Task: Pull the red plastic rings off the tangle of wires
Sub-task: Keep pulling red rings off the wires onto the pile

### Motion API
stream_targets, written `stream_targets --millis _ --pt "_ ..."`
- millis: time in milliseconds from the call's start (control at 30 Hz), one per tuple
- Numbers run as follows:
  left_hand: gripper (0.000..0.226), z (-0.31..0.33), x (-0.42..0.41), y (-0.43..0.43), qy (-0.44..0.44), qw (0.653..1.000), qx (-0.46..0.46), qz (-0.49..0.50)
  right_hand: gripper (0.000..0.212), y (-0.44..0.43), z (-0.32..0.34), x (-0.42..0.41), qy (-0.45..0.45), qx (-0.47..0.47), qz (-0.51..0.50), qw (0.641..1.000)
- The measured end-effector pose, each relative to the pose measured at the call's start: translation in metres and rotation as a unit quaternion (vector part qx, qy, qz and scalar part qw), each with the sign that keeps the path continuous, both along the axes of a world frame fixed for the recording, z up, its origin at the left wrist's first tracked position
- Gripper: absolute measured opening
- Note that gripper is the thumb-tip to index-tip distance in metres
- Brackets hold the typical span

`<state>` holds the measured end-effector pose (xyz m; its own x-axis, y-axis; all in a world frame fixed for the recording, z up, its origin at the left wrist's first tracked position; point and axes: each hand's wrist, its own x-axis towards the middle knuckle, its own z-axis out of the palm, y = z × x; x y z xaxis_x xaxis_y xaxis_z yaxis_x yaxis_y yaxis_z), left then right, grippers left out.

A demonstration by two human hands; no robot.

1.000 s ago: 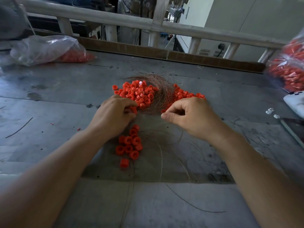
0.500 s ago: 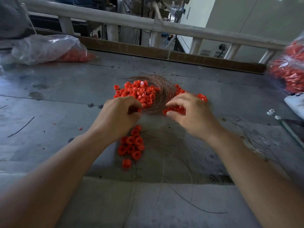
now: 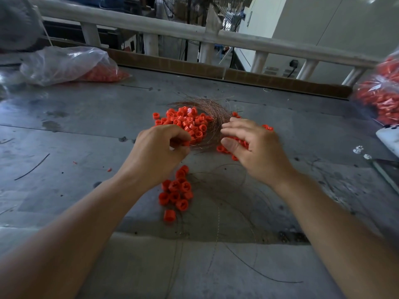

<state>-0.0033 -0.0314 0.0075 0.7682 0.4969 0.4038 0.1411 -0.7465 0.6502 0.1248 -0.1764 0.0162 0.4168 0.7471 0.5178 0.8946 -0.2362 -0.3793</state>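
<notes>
copper-coloured, the tangle of wires (image 3: 217,114) lies curved like a nest near the middle of the grey metal worktop (image 3: 64,134). a heap of red plastic rings (image 3: 187,124) sits in its hollow and against its left side. the left hand (image 3: 158,152) is at the near left edge of the tangle, its fingers (image 3: 179,134) curled in and the tips pinching one red ring (image 3: 186,143) right where the wires begin. the right hand (image 3: 258,149) hovers just beside it on the right, fingers loosely spread and only slightly bent, gripping nothing. its fingertips reach the right side of the tangle, and its thumb lies over a few more rings (image 3: 221,149) scattered on the worktop under the palm. whether those fingertips actually touch the wires i cannot tell. nearer the person, between the two forearms, a small pile of loose rings (image 3: 177,192) rests clear of the tangle, with thin stray wire strands (image 3: 252,269) curling over the worktop around it. a clear plastic bag (image 3: 64,63) with red pieces inside lies at the far left, a second bag of red pieces (image 3: 380,98) is at the far right edge, and a pale railing (image 3: 151,24) runs behind the worktop.
</notes>
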Motion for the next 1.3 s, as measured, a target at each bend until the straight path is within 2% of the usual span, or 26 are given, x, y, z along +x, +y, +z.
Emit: stream_targets --millis 100,167,267,367,533,633,767,967,1100,1300 --pt "0.021 0.005 -0.003 -0.004 -0.034 0.996 -0.071 -0.040 0.020 -0.003 0.007 -0.004 -0.028 0.094 0.009 0.995" --pt "0.025 0.009 -0.004 -0.006 -0.059 0.984 -0.144 -0.081 0.013 -0.004 0.008 -0.006 -0.044 0.126 0.025 0.991" --pt "0.022 0.015 -0.006 -0.006 -0.089 0.950 -0.276 -0.112 0.012 -0.004 0.007 -0.012 -0.013 0.129 0.046 0.991" --pt "0.022 0.017 -0.007 -0.006 -0.097 0.928 -0.340 -0.121 0.017 -0.005 0.009 -0.015 0.009 0.135 0.050 0.990" --pt "0.023 0.019 -0.010 -0.009 -0.126 0.865 -0.450 -0.183 0.005 -0.009 0.020 -0.018 -0.001 0.169 0.030 0.985" --pt "0.021 0.019 -0.011 -0.009 -0.133 0.848 -0.468 -0.210 0.002 -0.011 0.025 -0.024 0.014 0.188 0.044 0.981" --pt "0.023 0.019 -0.011 -0.010 -0.129 0.845 -0.467 -0.227 0.015 -0.011 0.025 -0.029 0.009 0.185 0.063 0.981" --pt "0.023 0.020 -0.012 -0.010 -0.127 0.843 -0.467 -0.234 0.008 -0.010 0.024 -0.030 0.035 0.160 0.057 0.985" --pt "0.024 0.021 -0.012 -0.012 -0.139 0.831 -0.492 -0.221 0.008 -0.010 0.024 -0.031 0.041 0.160 0.054 0.985" --pt "0.026 0.021 -0.012 -0.012 -0.138 0.848 -0.475 -0.190 0.007 -0.010 0.023 -0.032 0.041 0.153 0.052 0.986"
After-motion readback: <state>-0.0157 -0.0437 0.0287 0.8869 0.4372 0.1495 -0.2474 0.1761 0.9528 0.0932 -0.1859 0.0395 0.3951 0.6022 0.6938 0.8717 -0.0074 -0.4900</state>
